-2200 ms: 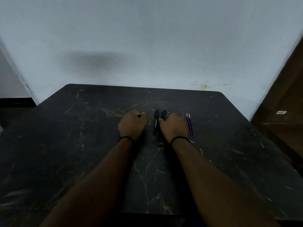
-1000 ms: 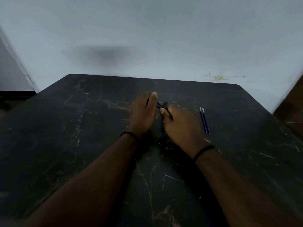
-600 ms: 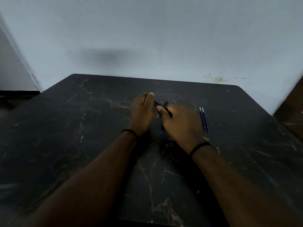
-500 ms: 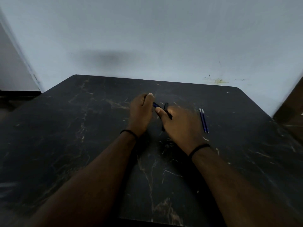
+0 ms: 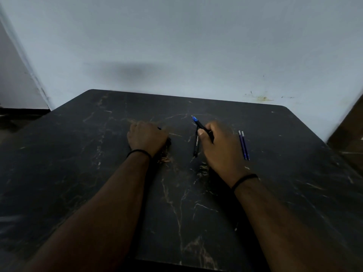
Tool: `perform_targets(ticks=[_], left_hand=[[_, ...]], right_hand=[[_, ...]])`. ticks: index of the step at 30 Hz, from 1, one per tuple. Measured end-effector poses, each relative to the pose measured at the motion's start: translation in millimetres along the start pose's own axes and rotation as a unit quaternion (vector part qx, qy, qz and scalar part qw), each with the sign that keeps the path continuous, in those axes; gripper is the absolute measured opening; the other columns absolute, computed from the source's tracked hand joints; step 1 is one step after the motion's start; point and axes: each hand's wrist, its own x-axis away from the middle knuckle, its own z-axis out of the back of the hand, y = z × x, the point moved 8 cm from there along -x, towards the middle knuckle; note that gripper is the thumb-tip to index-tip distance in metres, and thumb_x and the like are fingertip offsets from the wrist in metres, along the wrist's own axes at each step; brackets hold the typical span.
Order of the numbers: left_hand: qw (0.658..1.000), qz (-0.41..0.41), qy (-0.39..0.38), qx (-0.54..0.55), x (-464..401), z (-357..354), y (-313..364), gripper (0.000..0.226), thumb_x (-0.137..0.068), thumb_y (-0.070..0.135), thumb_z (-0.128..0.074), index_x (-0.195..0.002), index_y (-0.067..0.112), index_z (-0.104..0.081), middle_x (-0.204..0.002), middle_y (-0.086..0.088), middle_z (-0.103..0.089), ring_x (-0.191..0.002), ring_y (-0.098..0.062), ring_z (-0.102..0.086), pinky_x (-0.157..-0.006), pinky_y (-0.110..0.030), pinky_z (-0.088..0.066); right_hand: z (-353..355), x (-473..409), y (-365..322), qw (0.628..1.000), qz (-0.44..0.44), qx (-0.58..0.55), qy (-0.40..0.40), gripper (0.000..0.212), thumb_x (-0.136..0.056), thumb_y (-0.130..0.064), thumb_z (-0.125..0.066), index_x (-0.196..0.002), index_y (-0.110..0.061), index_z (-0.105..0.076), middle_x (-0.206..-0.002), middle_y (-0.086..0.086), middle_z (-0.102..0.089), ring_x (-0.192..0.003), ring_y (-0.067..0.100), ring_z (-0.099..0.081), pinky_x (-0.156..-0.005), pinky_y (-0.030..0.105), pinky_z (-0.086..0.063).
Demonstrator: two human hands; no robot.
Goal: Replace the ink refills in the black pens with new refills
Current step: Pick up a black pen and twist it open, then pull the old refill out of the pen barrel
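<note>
1. Head view: I see the right hand (image 5: 220, 146) with fingers curled round a black pen (image 5: 204, 128), thumb pressed on the barrel. The pen is lifted off the table (image 5: 78, 163) and tilted, its blue tip (image 5: 194, 119) pointing up and away to the left.
2. The left hand (image 5: 147, 137) rests knuckles-up on the table, fingers curled under. A small dark piece (image 5: 159, 128) shows at its far edge; I cannot tell what it is, nor whether the hand grips it.
3. A second black pen (image 5: 195, 145) lies flat on the table just left of the right hand, running toward me.
4. Two blue refills (image 5: 243, 145) lie side by side, touching, right of the right hand.
5. Both wrists carry a thin black band (image 5: 243, 180).
6. No containers in view.
</note>
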Motion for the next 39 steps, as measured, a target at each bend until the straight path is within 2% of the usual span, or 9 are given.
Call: perform_targets(ticks=[6,9,12,15,19,24,28,35,39], left_hand=[[0.994,0.008,-0.004,-0.113,-4.1,-11.1,-2.4,0.057,-0.085,0.057,-0.042,-0.106,0.010,-0.066,-0.119,-0.019,-0.059,-0.112,-0.038,-0.049,-0.092,-0.045,-0.041],[0.998,0.024,0.038,-0.052,0.9,0.8,2.1,0.054,-0.088,0.053,-0.049,-0.115,0.007,-0.059,-0.124,-0.019,-0.055,-0.117,-0.038,-0.049,-0.098,-0.047,-0.040],[0.983,-0.034,0.128,0.128,6.4,18.7,16.3,0.035,-0.091,0.049,-0.051,-0.094,0.016,-0.061,-0.096,-0.006,-0.064,-0.091,-0.023,-0.060,-0.087,-0.043,-0.051],[0.936,-0.069,0.073,0.337,13.9,16.8,35.6,0.031,-0.096,0.042,-0.055,-0.086,0.016,-0.067,-0.076,-0.005,-0.067,-0.063,-0.007,-0.055,-0.062,-0.028,-0.048],[0.837,-0.059,-0.111,0.533,28.4,-1.0,60.4,0.030,-0.097,0.038,-0.056,-0.100,0.014,-0.074,-0.102,-0.005,-0.076,-0.068,-0.011,-0.054,-0.058,-0.024,-0.042],[0.718,-0.085,-0.281,0.631,45.3,-11.0,82.3,0.034,-0.103,0.023,-0.044,-0.123,0.001,-0.061,-0.124,-0.012,-0.069,-0.109,-0.020,-0.063,-0.076,-0.026,-0.044],[0.641,-0.090,-0.334,0.685,51.4,-5.9,90.7,0.034,-0.104,0.013,-0.036,-0.124,-0.005,-0.055,-0.123,-0.019,-0.066,-0.081,-0.014,-0.060,-0.061,-0.017,-0.045],[0.674,-0.109,-0.257,0.684,48.6,-2.9,88.0,0.030,-0.103,0.009,-0.038,-0.090,0.007,-0.065,-0.089,-0.007,-0.076,-0.088,-0.018,-0.069,-0.055,-0.020,-0.046],[0.675,-0.102,-0.227,0.695,46.7,-0.9,86.7,0.036,-0.098,0.008,-0.049,-0.075,0.015,-0.076,-0.080,-0.008,-0.076,-0.089,-0.017,-0.072,-0.071,-0.027,-0.057]], right_hand=[[-3.5,-0.1,2.4,1.000,0.008,0.002,-0.003,0.022,-0.099,-0.045,-0.053,-0.089,-0.026,-0.056,-0.072,-0.004,-0.060,-0.067,0.011,-0.057,-0.062,0.033,-0.046],[-3.5,0.8,1.3,1.000,0.003,0.001,-0.006,0.021,-0.098,-0.046,-0.053,-0.089,-0.027,-0.057,-0.072,-0.005,-0.062,-0.068,0.012,-0.059,-0.065,0.035,-0.050],[-3.1,2.0,0.8,1.000,-0.007,-0.010,-0.009,0.021,-0.099,-0.044,-0.053,-0.091,-0.025,-0.059,-0.073,-0.005,-0.063,-0.069,0.013,-0.060,-0.065,0.034,-0.050],[-2.5,1.5,0.9,0.999,-0.029,-0.028,-0.012,0.019,-0.101,-0.038,-0.050,-0.091,-0.025,-0.059,-0.071,-0.005,-0.061,-0.065,0.009,-0.058,-0.059,0.031,-0.042],[-0.7,4.9,-4.5,0.981,-0.068,-0.180,-0.022,0.022,-0.105,-0.024,-0.048,-0.092,-0.014,-0.063,-0.069,-0.003,-0.061,-0.049,-0.003,-0.051,-0.047,0.011,-0.035],[-27.7,14.9,-10.5,0.872,-0.147,-0.432,-0.177,0.029,-0.107,-0.029,-0.043,-0.099,-0.012,-0.065,-0.061,-0.001,-0.049,-0.039,0.003,-0.028,-0.036,0.015,-0.019],[-35.5,17.7,-14.2,0.781,-0.194,-0.542,-0.241,0.030,-0.106,-0.029,-0.043,-0.099,-0.008,-0.064,-0.056,-0.006,-0.041,-0.039,0.002,-0.022,-0.037,0.013,-0.011],[-35.3,14.6,-15.2,0.840,-0.165,-0.483,-0.184,0.030,-0.106,-0.029,-0.045,-0.083,-0.015,-0.058,-0.052,-0.006,-0.038,-0.036,0.001,-0.022,-0.034,0.010,-0.016],[-22.9,10.4,-15.4,0.909,-0.108,-0.387,-0.113,0.024,-0.104,-0.020,-0.053,-0.082,-0.018,-0.063,-0.054,-0.003,-0.043,-0.035,-0.001,-0.032,-0.036,0.012,-0.027]])
